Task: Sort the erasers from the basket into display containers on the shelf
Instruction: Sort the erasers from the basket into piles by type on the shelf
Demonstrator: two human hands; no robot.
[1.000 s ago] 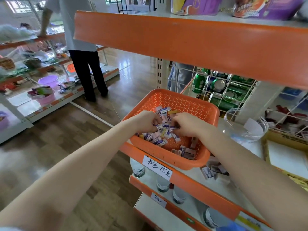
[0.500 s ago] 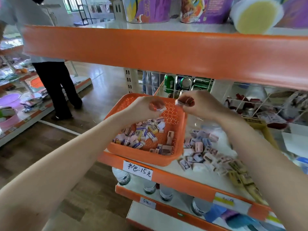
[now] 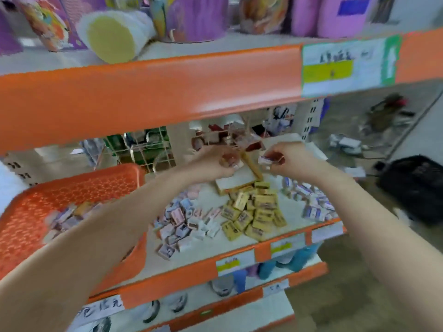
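Near left, the orange basket (image 3: 48, 212) holds unsorted erasers (image 3: 69, 216); beyond, the shelf (image 3: 206, 248) carries a pink pile (image 3: 182, 219), yellow pile (image 3: 254, 212) and blue-white pile (image 3: 311, 202). Farther back, mid-carry: the left hand (image 3: 215, 161) is curled round a pinkish eraser (image 3: 230, 161) (blurred), and the right hand (image 3: 285, 156) pinches a blue-white eraser (image 3: 265, 160) — next, probably, each is dropped on its matching pile.

The left forearm (image 3: 96, 236) and right forearm (image 3: 359, 212) are showing bare along all their visible length, with the left hand (image 3: 211, 164) and right hand (image 3: 290, 159) showing bare too
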